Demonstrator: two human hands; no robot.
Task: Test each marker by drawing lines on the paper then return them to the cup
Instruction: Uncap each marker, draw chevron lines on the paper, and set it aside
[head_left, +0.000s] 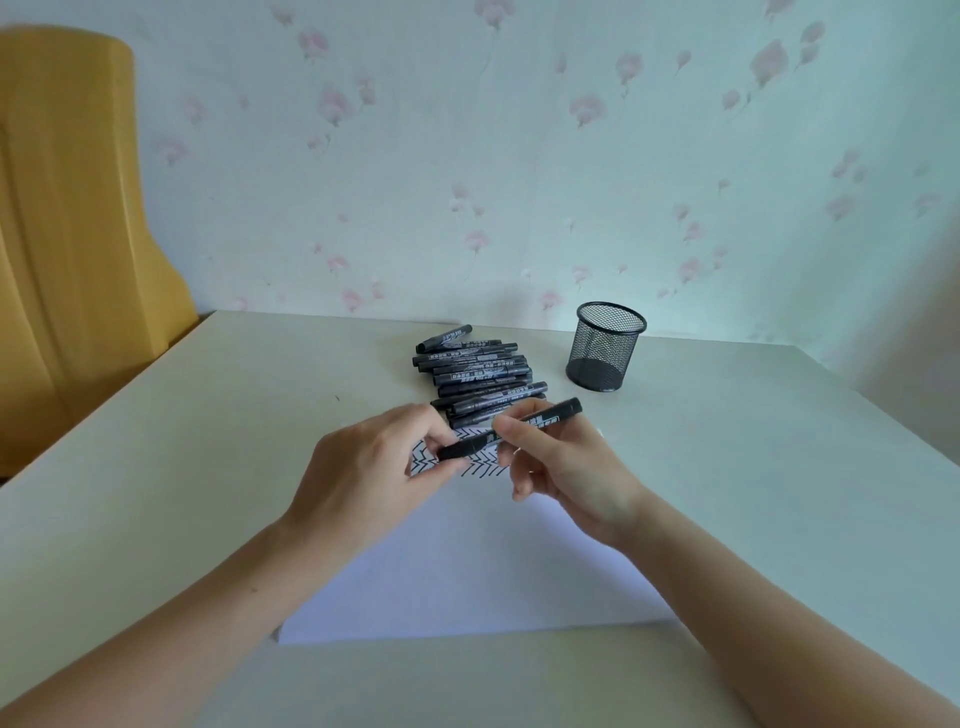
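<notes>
Together, left hand (371, 462) and right hand (558, 467) grip one marker (511, 427) — above paper (467, 587).

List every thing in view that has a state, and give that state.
held marker: capped, off the paper, gripped at both ends
left hand: pinching the cap end
right hand: gripping the barrel
marker pile: lying capped on the table, outside the cup
mesh cup: upright, empty
paper: flat, zigzag lines at its far end

markers (475, 371) behind paper (467, 582), cup (605, 345) right
</notes>
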